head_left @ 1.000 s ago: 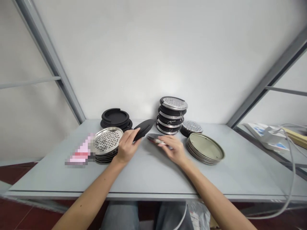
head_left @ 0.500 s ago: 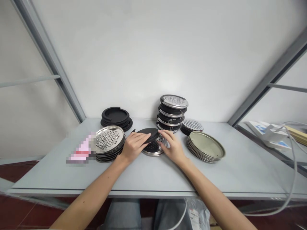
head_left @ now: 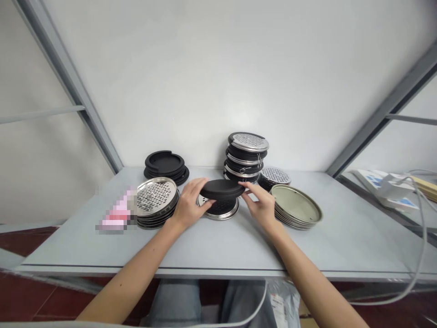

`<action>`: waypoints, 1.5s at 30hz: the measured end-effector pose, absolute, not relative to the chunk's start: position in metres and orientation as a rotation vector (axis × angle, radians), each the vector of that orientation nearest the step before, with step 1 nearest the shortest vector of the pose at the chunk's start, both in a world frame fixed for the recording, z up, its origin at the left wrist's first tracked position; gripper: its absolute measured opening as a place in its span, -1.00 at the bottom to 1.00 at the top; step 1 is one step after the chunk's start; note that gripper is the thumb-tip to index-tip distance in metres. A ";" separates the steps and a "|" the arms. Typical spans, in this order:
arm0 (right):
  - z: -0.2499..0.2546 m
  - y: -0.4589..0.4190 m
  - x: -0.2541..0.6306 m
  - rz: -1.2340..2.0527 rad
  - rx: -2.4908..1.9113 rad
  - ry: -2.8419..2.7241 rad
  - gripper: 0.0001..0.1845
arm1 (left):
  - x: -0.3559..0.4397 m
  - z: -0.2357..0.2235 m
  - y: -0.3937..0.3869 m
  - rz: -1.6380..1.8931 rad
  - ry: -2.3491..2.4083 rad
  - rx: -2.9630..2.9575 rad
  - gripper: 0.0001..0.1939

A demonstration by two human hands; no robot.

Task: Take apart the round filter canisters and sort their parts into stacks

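Observation:
Between my two hands a round black plastic holder [head_left: 222,187] is held up, tilted, over a round perforated metal grater plate [head_left: 223,213] on the table. My left hand [head_left: 191,200] grips the holder's left edge, thumb below and fingers on top. On its right edge my right hand [head_left: 257,198] pinches it between thumb and fingers. The holder hides the back part of the grater plate. Left of my left hand stands a stack of metal grater plates [head_left: 157,198]. A stack of olive-green round lids [head_left: 296,206] is beside my right hand.
Black ring-shaped holders [head_left: 165,164] are piled at the back left. A tall stack of black-and-metal grater units [head_left: 247,157] stands at the back, with small perforated discs [head_left: 275,176] beside it. A white cable [head_left: 422,228] hangs at the right.
The black holder has been raised off the grater plate and levelled somewhat. My right hand has moved right and now grips its right edge; my left hand still holds its left side.

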State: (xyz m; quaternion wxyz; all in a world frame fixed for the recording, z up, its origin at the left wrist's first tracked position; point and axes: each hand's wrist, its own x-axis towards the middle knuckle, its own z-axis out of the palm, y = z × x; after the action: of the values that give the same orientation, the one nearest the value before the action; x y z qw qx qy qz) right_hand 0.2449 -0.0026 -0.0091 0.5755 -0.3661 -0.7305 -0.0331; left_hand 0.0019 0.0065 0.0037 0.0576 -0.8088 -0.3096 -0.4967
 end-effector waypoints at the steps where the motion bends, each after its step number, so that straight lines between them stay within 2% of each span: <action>1: -0.008 -0.003 0.247 -0.010 -0.879 -1.658 -0.69 | 0.000 0.004 0.008 -1.547 -0.982 -2.426 -0.50; 7: -0.005 0.004 0.250 0.319 -0.923 -1.582 -0.64 | -0.006 0.004 0.012 -1.661 -0.928 -2.405 -0.66; 9: -0.004 0.004 0.248 0.267 -0.944 -1.633 -0.59 | -0.005 0.005 0.010 -1.621 -0.902 -2.384 -0.69; 14: 0.002 -0.006 0.239 -0.072 -0.917 -1.843 -0.32 | -0.005 0.005 0.005 -1.461 -0.796 -2.370 -0.72; 19: -0.002 -0.010 0.230 -0.254 -0.823 -2.041 -0.44 | -0.003 0.002 0.004 -1.382 -0.658 -2.465 -0.65; 27: -0.008 -0.005 0.234 -0.288 -0.839 -2.108 -0.57 | 0.002 0.002 0.002 -1.341 -0.525 -2.521 -0.57; 32: -0.010 -0.003 0.239 -0.260 -0.828 -2.037 -0.58 | 0.004 0.016 -0.004 -1.227 -0.780 -2.509 -0.59; 37: 0.000 0.001 0.234 -0.304 -0.778 -1.800 -0.57 | -0.030 0.062 -0.001 -1.180 -1.059 -2.468 -0.64; 41: 0.028 0.019 0.208 -0.281 -0.818 -1.692 -0.66 | -0.087 0.092 0.038 -1.222 -1.415 -2.295 -0.65; 45: 0.059 0.054 0.161 -0.213 -0.949 -1.742 -0.69 | -0.136 0.095 0.086 -0.940 -1.969 -2.194 -0.55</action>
State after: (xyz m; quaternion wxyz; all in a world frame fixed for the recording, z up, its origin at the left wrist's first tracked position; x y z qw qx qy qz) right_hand 0.1614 0.0543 0.0586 0.5423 -0.3995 -0.7336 -0.0898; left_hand -0.1365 0.0862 0.0950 0.0236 -0.7087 -0.6363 -0.3038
